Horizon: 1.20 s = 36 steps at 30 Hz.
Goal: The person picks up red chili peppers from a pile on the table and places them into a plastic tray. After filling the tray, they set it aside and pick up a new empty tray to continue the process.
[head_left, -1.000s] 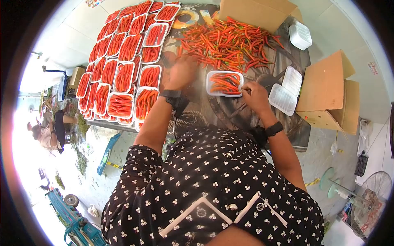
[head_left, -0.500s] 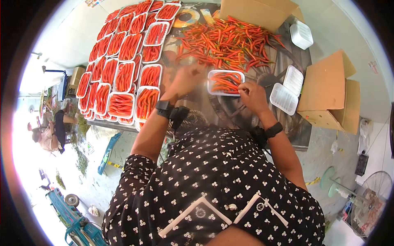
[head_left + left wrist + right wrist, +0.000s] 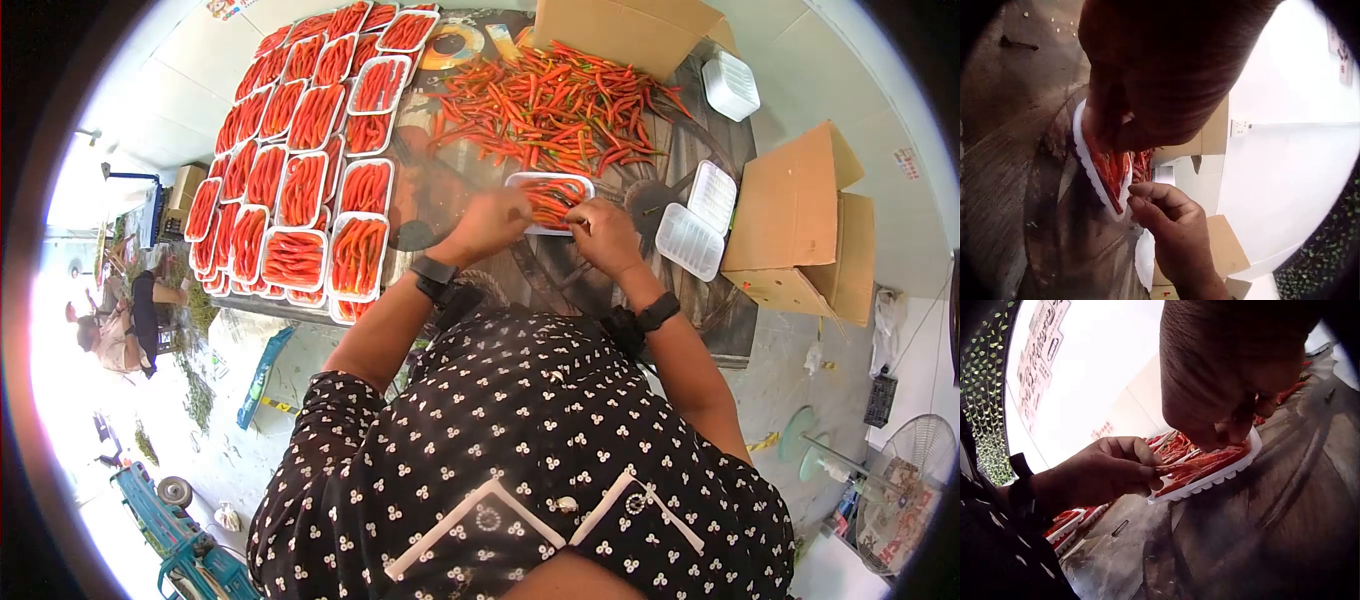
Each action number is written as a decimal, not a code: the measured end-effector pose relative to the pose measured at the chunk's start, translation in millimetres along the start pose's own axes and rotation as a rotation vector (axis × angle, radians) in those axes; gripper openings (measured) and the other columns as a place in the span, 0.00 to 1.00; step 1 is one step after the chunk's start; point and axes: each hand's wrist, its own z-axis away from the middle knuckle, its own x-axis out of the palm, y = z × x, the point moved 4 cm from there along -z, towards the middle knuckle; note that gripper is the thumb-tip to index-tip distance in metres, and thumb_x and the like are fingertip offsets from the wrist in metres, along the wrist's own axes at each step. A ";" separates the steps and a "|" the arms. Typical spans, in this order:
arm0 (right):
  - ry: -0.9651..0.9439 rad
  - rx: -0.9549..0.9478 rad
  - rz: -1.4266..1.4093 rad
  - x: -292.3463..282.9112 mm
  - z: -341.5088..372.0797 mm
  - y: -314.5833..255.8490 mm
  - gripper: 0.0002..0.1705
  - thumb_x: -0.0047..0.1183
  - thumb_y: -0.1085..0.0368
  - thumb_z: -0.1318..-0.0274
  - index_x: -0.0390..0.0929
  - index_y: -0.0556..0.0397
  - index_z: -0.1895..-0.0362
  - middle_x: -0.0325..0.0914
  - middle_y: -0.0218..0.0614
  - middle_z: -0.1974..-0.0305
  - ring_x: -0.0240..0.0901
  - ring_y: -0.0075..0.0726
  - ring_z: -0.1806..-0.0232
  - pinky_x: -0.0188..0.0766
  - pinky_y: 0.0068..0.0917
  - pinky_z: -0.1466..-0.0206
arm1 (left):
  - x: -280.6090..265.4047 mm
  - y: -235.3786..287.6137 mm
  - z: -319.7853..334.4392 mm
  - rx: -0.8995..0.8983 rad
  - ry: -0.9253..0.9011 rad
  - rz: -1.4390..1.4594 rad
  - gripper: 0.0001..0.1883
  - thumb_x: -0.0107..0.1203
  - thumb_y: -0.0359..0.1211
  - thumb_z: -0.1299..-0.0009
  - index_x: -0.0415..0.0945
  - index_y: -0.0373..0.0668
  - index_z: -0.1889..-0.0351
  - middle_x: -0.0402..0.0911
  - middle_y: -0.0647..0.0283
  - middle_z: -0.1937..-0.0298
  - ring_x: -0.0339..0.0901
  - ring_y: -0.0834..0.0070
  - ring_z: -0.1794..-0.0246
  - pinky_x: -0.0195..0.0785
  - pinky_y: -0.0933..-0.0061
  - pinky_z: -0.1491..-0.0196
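A white plastic tray (image 3: 519, 179) of red chili peppers (image 3: 553, 195) stands before me on the table. At its left end is my left hand (image 3: 490, 224); in the right wrist view that hand (image 3: 1104, 467) pinches a chili pepper (image 3: 1182, 466) between thumb and forefinger. My right hand (image 3: 608, 235) is over the tray's near right corner. The left wrist view shows the right hand (image 3: 1180, 231) with thumb and forefinger close together beside the tray rim (image 3: 1093, 167); I cannot tell whether a pepper is between them.
Stacked trays of red chilies (image 3: 303, 187) cover the table's left. Behind the tray lies a pile of loose chilies (image 3: 560, 105). Empty trays (image 3: 690, 242) and an open cardboard box (image 3: 790, 220) are to the right, another cardboard box (image 3: 630, 32) at the back.
My left hand has come from beside the stacked trays, near the loose pile, over to the tray's left end. My right hand has shifted slightly left along the tray.
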 end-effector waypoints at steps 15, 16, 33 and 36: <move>-0.053 -0.040 0.029 8.4 -8.9 -17.1 0.06 0.56 0.66 0.52 0.81 0.50 0.68 0.76 0.41 0.69 0.75 0.50 0.64 0.70 0.41 0.61 | 1.7 5.8 2.3 0.252 0.095 -0.215 0.04 0.51 0.30 0.41 0.73 0.42 0.76 0.76 0.54 0.73 0.74 0.51 0.69 0.67 0.54 0.66; -0.054 -0.041 0.028 8.1 -9.7 -18.9 0.06 0.56 0.66 0.52 0.81 0.50 0.68 0.76 0.41 0.69 0.75 0.50 0.64 0.70 0.41 0.61 | 1.6 4.7 2.2 0.250 0.096 -0.215 0.04 0.51 0.30 0.41 0.73 0.42 0.76 0.76 0.54 0.73 0.74 0.51 0.69 0.67 0.54 0.66; 0.012 0.045 -0.060 4.9 -10.4 4.2 0.05 0.54 0.67 0.52 0.81 0.51 0.69 0.78 0.42 0.68 0.76 0.50 0.64 0.71 0.40 0.60 | -0.9 -2.4 -1.1 0.196 0.039 -0.254 0.08 0.50 0.36 0.38 0.76 0.43 0.72 0.78 0.53 0.69 0.75 0.50 0.66 0.67 0.52 0.63; 0.210 0.141 0.018 -17.4 -8.0 34.0 0.07 0.54 0.67 0.51 0.81 0.52 0.66 0.78 0.43 0.66 0.75 0.50 0.60 0.71 0.41 0.56 | -9.8 -18.9 0.8 0.012 0.080 -0.193 0.11 0.50 0.39 0.35 0.77 0.43 0.68 0.79 0.51 0.66 0.76 0.50 0.64 0.68 0.52 0.61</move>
